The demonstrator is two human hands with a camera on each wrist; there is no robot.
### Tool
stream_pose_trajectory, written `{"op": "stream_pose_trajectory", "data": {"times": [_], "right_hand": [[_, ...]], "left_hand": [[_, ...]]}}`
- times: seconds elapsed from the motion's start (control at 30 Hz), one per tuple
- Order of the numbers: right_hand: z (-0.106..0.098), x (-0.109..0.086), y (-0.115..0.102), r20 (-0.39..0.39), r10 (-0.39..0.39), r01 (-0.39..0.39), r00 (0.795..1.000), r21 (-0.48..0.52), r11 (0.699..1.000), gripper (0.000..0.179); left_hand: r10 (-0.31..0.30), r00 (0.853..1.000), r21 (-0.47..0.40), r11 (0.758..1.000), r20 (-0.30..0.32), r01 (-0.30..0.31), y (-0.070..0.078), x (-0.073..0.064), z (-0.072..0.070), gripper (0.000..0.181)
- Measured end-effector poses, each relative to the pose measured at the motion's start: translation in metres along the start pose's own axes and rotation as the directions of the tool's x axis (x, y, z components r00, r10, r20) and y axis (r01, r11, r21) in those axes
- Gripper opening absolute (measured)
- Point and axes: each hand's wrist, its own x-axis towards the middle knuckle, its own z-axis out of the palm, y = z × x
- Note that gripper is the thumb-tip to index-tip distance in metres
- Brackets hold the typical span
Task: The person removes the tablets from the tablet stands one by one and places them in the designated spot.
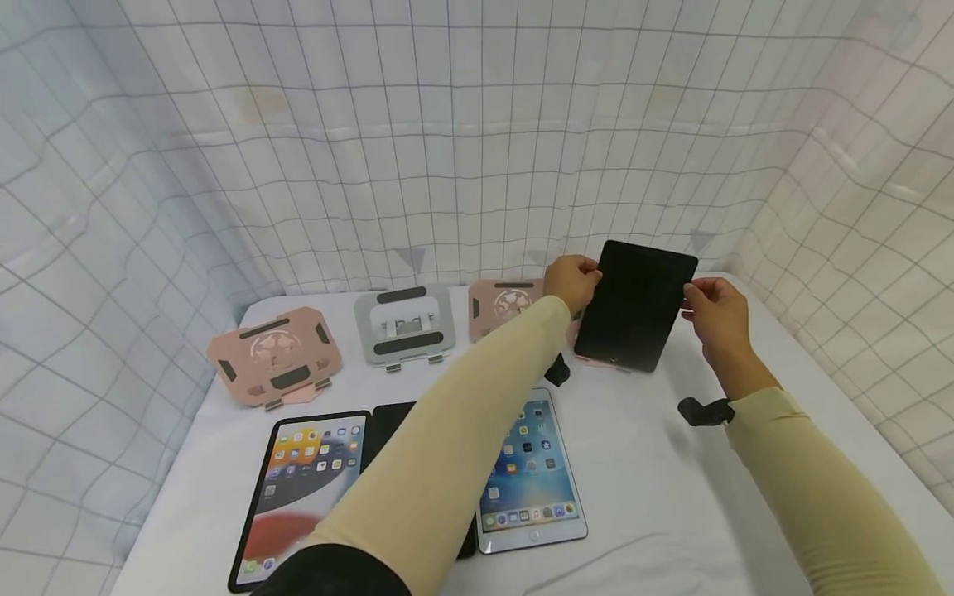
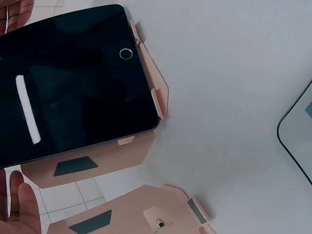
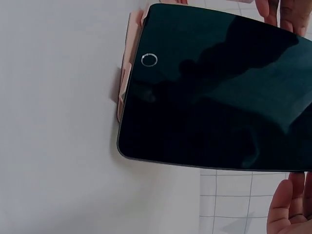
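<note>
A black tablet with a round home button is propped upright at the back right, leaning slightly. My left hand pinches its left edge between thumb and fingers. On the opposite edge, my right hand grips the tablet the same way. Behind it is a pink folding stand, mostly hidden by the screen. The tablet's bottom edge is right at the stand's front lips, as the left wrist view shows. Left of it, partly behind my left hand, is another pink stand.
Farther left stand a grey stand and a pink stand. In front lie a lit black-framed tablet, a dark tablet under my left sleeve, and a white tablet. Grid-patterned curtains enclose the white table.
</note>
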Motion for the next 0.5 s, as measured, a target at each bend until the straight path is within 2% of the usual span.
{"op": "stream_pose_trajectory", "data": {"times": [0.17,0.27,0.4,0.5], "right_hand": [[0.0,-0.002,0.002,-0.007,-0.037,0.037,0.999,0.057,0.998,0.02],[0.0,-0.004,0.004,-0.017,-0.064,0.065,0.998,0.083,0.994,0.013],[-0.001,-0.007,0.004,-0.011,-0.073,0.074,0.997,0.186,0.98,0.004],[-0.002,-0.01,0.003,0.003,-0.065,0.063,0.998,0.248,0.967,0.003]], "left_hand": [[0.049,0.999,-0.048,0.998,-0.006,-0.05,-0.006,-0.002,-0.002,0.018],[0.083,0.996,-0.072,0.994,0.013,-0.082,-0.011,-0.002,-0.004,0.017],[0.104,0.994,-0.103,0.99,0.04,-0.099,-0.017,-0.003,-0.006,0.017],[0.109,0.993,-0.146,0.984,0.046,-0.101,-0.019,-0.007,-0.007,0.016]]}}
